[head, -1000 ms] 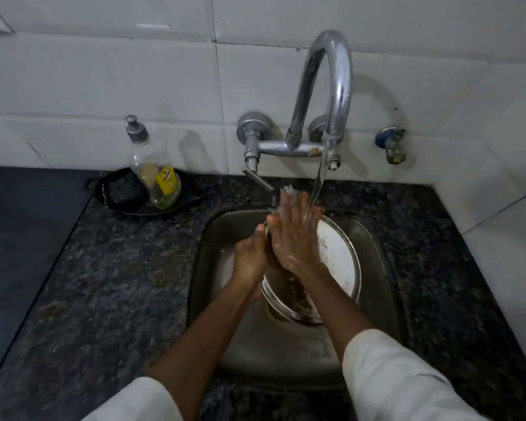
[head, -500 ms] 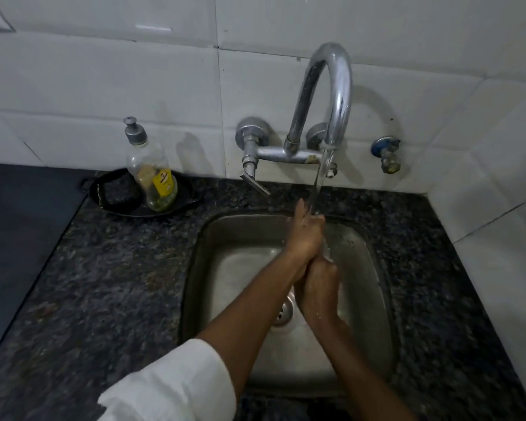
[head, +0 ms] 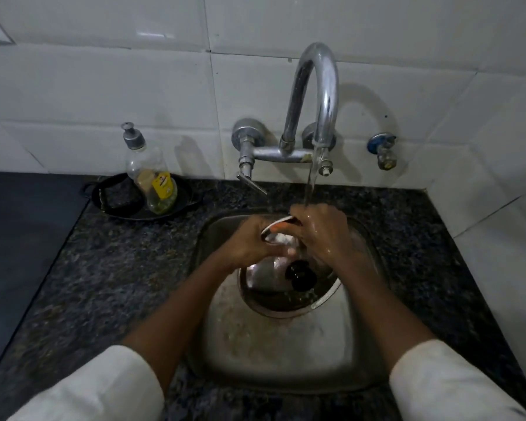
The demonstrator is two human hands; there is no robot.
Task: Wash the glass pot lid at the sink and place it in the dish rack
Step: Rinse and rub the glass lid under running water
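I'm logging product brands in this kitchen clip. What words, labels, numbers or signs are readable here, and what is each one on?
Nothing can be read in this view.
Yellow label on the clear plastic dish soap bottle with the grey pump cap: there is a dark mark on it, but it is too small and blurred to read.
Chrome gooseneck tap, white wall tiles, steel sink, glass pot lid: no text visible.

on the dark speckled counter point(head: 110, 278), far left: a black shallow pan point(head: 128, 197) holding a clear soap bottle point(head: 151, 174) with grey pump and yellow label. white wall tiles point(head: 104, 95) behind. far right on the wall, a small tap with blue handle point(head: 382, 150).
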